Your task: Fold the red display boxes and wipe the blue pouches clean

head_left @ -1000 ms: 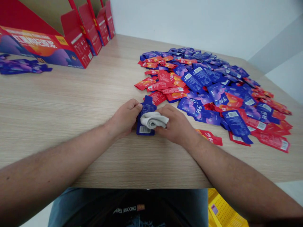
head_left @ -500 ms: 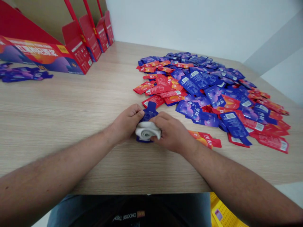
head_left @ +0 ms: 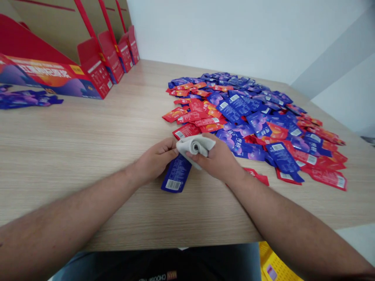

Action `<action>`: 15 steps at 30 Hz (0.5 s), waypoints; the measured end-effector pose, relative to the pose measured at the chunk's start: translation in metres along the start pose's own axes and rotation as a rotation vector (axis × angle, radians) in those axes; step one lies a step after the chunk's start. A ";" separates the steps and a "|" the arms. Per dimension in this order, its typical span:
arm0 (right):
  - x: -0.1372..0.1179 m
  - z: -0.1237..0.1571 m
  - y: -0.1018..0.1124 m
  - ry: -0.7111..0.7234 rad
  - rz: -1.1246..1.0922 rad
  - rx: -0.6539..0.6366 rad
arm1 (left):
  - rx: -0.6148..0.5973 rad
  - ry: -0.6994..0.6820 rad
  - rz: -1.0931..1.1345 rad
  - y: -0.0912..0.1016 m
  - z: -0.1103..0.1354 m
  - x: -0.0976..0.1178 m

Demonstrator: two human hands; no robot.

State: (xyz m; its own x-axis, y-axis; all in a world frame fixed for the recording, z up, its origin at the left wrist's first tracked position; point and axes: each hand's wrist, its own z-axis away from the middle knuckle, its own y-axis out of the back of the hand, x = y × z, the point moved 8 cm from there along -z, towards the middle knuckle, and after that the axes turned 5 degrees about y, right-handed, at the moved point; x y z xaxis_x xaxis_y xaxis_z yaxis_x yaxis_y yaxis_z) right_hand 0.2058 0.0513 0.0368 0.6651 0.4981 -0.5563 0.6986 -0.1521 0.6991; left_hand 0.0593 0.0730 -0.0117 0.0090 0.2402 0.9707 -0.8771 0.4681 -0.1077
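Note:
A blue sachet (head_left: pixel 176 173) with a white barcode label lies tilted in front of me, its upper end covered by the cloth. My left hand (head_left: pixel 159 158) pinches the sachet's left edge between thumb and fingers. In my right hand (head_left: pixel 218 156) is a rolled white cloth (head_left: pixel 195 146), pressed over the top of the sachet. Just beyond my hands a red sachet (head_left: pixel 186 130) lies at the near edge of a large pile. Another red sachet (head_left: pixel 258 175) is partly hidden behind my right forearm.
A wide pile of blue and red sachets (head_left: pixel 258 117) spreads over the right of the wooden table (head_left: pixel 117 117). Open red cardboard boxes (head_left: pixel 96 74) stand at the back left, with several blue sachets (head_left: pixel 29 97) before them. A yellow basket (head_left: pixel 278 265) sits below the table edge.
My right hand has moved the cloth from the sachet's lower part up to its top end. The sachet has tilted, and its barcode end now shows. The camera view has shifted slightly.

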 end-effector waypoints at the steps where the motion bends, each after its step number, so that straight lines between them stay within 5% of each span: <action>1: 0.000 0.000 0.000 0.000 0.005 0.000 | 0.002 0.006 -0.007 0.000 0.000 -0.001; 5: 0.007 0.000 0.003 -0.075 0.041 0.025 | -0.031 -0.023 -0.054 0.000 0.000 -0.001; 15: -0.006 0.005 -0.005 -0.002 0.010 -0.008 | -0.005 0.041 -0.020 0.003 -0.003 -0.008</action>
State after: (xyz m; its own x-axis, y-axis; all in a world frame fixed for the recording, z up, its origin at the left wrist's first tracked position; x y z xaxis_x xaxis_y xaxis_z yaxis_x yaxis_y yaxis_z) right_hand 0.1995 0.0448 0.0350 0.6728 0.4948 -0.5501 0.6896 -0.1500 0.7085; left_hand 0.0577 0.0750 -0.0201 0.0463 0.2656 0.9630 -0.8740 0.4776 -0.0897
